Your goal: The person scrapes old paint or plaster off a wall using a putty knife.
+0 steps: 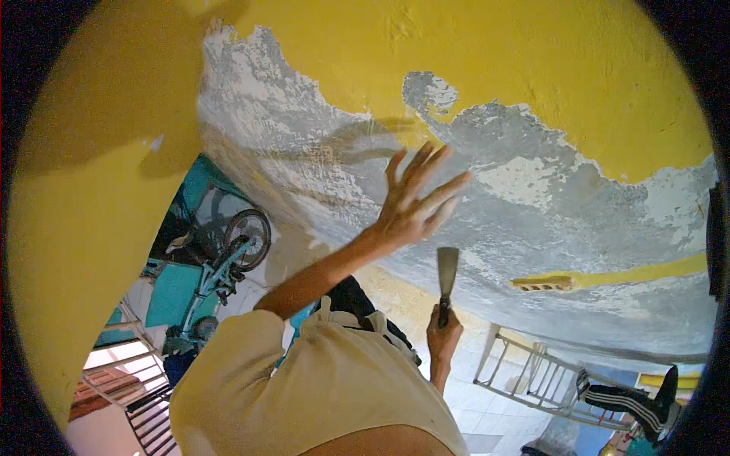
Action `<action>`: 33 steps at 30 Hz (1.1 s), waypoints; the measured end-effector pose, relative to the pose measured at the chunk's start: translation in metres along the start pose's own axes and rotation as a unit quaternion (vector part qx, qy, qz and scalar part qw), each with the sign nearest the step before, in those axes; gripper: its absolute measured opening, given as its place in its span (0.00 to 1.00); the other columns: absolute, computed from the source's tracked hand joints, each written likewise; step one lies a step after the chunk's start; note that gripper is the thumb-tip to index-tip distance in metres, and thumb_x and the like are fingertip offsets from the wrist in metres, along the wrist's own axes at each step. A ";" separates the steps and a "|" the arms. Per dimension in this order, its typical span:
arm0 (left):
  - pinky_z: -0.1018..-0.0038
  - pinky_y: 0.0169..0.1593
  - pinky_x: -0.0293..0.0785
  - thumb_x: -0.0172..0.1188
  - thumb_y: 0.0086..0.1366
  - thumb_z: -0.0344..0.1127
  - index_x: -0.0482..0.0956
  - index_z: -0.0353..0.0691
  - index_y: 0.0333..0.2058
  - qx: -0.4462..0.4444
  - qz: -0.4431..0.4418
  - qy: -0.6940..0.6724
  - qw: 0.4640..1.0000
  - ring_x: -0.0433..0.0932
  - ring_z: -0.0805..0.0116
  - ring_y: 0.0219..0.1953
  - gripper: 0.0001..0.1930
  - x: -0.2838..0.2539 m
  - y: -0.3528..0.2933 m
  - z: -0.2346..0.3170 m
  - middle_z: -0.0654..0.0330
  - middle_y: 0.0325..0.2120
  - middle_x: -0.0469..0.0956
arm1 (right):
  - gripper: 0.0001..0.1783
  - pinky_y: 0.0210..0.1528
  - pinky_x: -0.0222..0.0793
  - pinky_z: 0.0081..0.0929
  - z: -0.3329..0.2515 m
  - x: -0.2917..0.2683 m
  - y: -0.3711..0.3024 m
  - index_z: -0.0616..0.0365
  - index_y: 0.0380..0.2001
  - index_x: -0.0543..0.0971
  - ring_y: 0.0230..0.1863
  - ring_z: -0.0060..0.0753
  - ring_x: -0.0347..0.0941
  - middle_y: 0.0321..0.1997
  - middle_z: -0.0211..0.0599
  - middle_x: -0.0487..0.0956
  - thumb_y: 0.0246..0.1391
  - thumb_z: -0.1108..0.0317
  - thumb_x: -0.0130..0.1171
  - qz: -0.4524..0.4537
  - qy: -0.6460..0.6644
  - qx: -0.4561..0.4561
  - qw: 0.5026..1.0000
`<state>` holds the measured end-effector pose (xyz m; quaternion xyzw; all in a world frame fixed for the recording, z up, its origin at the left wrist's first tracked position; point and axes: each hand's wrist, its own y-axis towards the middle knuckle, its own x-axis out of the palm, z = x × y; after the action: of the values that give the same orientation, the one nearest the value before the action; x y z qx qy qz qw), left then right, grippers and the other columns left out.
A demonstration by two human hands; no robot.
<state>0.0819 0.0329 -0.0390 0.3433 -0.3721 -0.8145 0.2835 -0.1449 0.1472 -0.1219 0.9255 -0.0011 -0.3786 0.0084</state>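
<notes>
My left hand (417, 204) is raised in front of the wall with its fingers spread and nothing in it. Whether it touches the surface, I cannot tell. Lower down, my right hand (444, 334) grips the dark handle of a putty knife (448, 272), its broad metal blade pointing up. Behind both hands is a wall with yellow paint (517, 45) along the top and a large scraped patch (502, 213) of grey and white below. The patch has a ragged edge where the paint ends.
A yellow socket strip (544, 283) with a yellow cable channel sticks out from the wall at right. Below it stands a metal ladder (525, 372), near another person's striped trouser leg (627, 401). At left are a bicycle (217, 277) and a railing (133, 365).
</notes>
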 end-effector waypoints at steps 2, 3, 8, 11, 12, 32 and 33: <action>0.47 0.62 0.41 0.52 0.61 0.46 0.62 0.59 0.59 0.114 -0.021 0.110 0.987 0.52 0.60 0.64 0.26 0.020 0.028 -0.009 0.59 0.62 0.54 | 0.16 0.18 0.55 0.30 -0.001 -0.005 0.006 0.68 0.20 0.71 0.17 0.22 0.54 0.11 0.42 0.64 0.54 0.66 0.54 0.039 0.003 0.001 0.999; 0.47 0.62 0.41 0.52 0.61 0.46 0.62 0.59 0.59 0.123 -0.027 0.103 0.987 0.52 0.60 0.64 0.26 0.030 0.029 -0.020 0.59 0.62 0.54 | 0.15 0.18 0.54 0.31 -0.005 -0.009 0.008 0.69 0.21 0.71 0.17 0.22 0.54 0.11 0.42 0.63 0.54 0.66 0.54 0.058 0.013 0.015 0.998; 0.43 0.60 0.41 0.53 0.58 0.53 0.65 0.55 0.56 0.210 0.012 0.219 0.953 0.53 0.54 0.63 0.27 0.057 -0.001 -0.064 0.56 0.60 0.57 | 0.14 0.18 0.58 0.29 -0.015 -0.016 0.019 0.67 0.24 0.73 0.16 0.22 0.59 0.13 0.47 0.66 0.55 0.65 0.53 0.140 -0.023 0.040 0.989; 0.41 0.59 0.42 0.55 0.57 0.53 0.68 0.45 0.54 0.183 -0.022 0.182 0.966 0.55 0.44 0.60 0.29 0.056 -0.021 -0.062 0.48 0.58 0.60 | 0.12 0.20 0.57 0.23 -0.035 -0.013 0.022 0.66 0.29 0.73 0.18 0.19 0.59 0.15 0.33 0.69 0.57 0.65 0.53 0.158 0.066 0.067 0.983; 0.42 0.60 0.43 0.55 0.57 0.51 0.68 0.45 0.54 0.159 -0.051 0.162 0.973 0.56 0.44 0.59 0.28 0.051 -0.028 -0.059 0.49 0.58 0.59 | 0.12 0.20 0.57 0.23 -0.044 -0.010 0.020 0.66 0.29 0.73 0.18 0.19 0.59 0.15 0.33 0.69 0.57 0.65 0.53 0.164 0.068 0.076 0.981; 0.80 0.17 0.48 0.49 0.64 0.52 0.65 0.46 0.21 -0.432 0.003 -0.597 0.676 0.53 0.82 0.13 0.19 0.020 0.034 0.010 0.73 0.12 0.55 | 0.17 0.25 0.72 0.36 -0.168 0.004 0.060 0.58 0.47 0.69 0.32 0.52 0.77 0.33 0.52 0.78 0.53 0.72 0.54 0.122 0.043 -0.197 0.972; 0.80 0.17 0.48 0.49 0.64 0.52 0.65 0.46 0.21 -0.435 0.012 -0.600 0.672 0.53 0.82 0.13 0.19 0.022 0.034 0.012 0.73 0.12 0.55 | 0.17 0.26 0.72 0.36 -0.173 0.002 0.059 0.58 0.48 0.69 0.33 0.52 0.77 0.34 0.53 0.78 0.53 0.72 0.54 0.122 0.035 -0.204 0.971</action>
<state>0.0662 0.0029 -0.0138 -0.3855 -0.0700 -0.9114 0.1258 -0.0220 0.0904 0.0008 0.9099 -0.0367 -0.3341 0.2432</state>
